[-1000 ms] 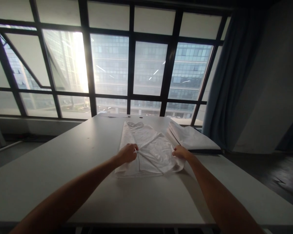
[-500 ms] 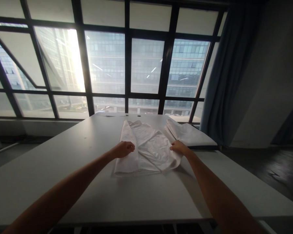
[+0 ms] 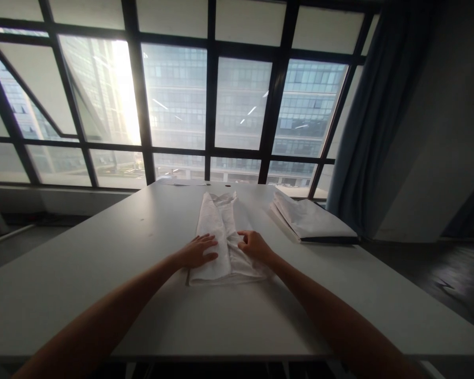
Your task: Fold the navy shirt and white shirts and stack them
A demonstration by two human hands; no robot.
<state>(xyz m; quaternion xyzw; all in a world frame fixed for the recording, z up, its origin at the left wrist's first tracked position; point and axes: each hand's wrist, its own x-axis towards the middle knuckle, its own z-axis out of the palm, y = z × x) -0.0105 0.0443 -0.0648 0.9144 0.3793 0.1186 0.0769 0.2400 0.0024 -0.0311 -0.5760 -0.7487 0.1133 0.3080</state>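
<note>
A white cloth [image 3: 221, 263] lies on the pale table [image 3: 142, 305], its right side folded over toward the middle so that it forms a narrow upright strip. My left hand [image 3: 198, 250] rests flat on the left part of the cloth with its fingers spread. On the right part, my right hand [image 3: 255, 246] is closed on the folded-over cloth, its index finger and thumb near the centre crease. Wrinkles run down the cloth between the two hands.
A stack of folded white cloth [image 3: 312, 218] with a dark lower edge sits at the table's right side. Thin white sheets [image 3: 181, 182] lie at the far edge, before large windows. A blue curtain [image 3: 363, 131] hangs at the right.
My right hand has moved left, bringing the cloth's right side over toward the middle, and the cloth is narrower. My left hand has opened from a pinch and lies flat.
</note>
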